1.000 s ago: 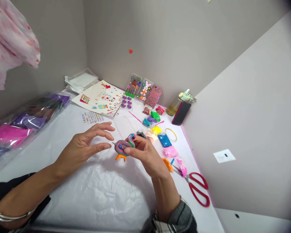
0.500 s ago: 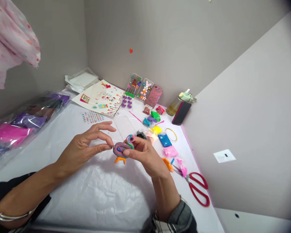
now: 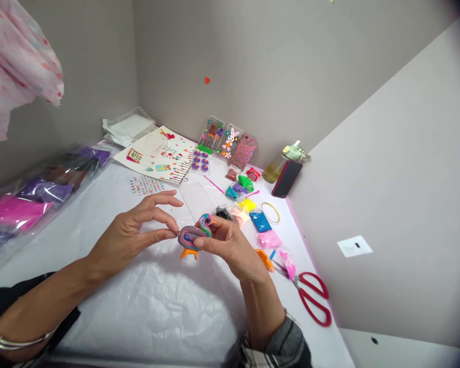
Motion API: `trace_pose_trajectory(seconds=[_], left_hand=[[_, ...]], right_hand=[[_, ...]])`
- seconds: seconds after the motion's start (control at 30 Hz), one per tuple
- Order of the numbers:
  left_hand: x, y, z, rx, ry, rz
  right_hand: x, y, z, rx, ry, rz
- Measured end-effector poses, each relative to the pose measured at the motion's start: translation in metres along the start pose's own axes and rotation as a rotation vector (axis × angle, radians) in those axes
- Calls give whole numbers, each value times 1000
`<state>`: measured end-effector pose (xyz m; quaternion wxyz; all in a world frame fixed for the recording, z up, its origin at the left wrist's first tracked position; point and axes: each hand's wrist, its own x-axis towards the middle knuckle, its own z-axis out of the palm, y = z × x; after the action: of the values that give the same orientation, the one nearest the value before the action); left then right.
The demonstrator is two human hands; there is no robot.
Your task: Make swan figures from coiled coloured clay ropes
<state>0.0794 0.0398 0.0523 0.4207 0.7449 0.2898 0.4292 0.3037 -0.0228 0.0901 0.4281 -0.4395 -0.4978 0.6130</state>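
A multicoloured swirled clay bird with a curved neck and orange feet hangs above the white-covered table. My right hand grips it from the right, thumb on its body and fingers behind. At the bird's left end, the thumb and index finger of my left hand are pinched together; whatever lies between them is too small to make out. The other left fingers are stretched out. Behind the bird lies a clear phone case.
Clay packets and red-handled scissors lie at the right. Farther back are decorated cases, a bottle, a leaning phone and a sticker sheet. Bagged clay lines the left edge.
The bird has shifted very slightly left and down at its head. Both hands keep nearly the same pose.
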Motion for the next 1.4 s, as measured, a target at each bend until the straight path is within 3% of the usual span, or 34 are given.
trace_pose_trajectory(seconds=[0.13,0.3,0.4,0.53,0.63,0.73,0.87,1.03,1.13,1.27,1.4], left_hand=[[1,0,-1,9,8,-31],[2,-1,1,-89,67,-158],[0,0,5,-102,119,-171],[-3,4,10,151,218,-24],[-3,5,11,306,150,157],[-1,1,11,305,54,219],[-1,-3,10,207,7,120],[1,-1,8,49,-23,-120],[2,-2,8,10,-66,-183],[-1,-4,10,34,20,-164],[-4,3,11,195,175,25]], right_hand=[[0,-1,2,-66,53,-51],[-2,-12,14,-427,362,-235],[-3,-14,20,-502,414,-280],[-1,-6,19,-591,423,-341],[2,3,18,-748,419,-460],[3,8,19,-840,372,-519],[1,6,20,-764,328,-459],[-2,-6,23,-469,276,-275],[-1,-8,25,-370,258,-196],[5,1,23,-247,287,-130],[10,11,20,-82,303,-112]])
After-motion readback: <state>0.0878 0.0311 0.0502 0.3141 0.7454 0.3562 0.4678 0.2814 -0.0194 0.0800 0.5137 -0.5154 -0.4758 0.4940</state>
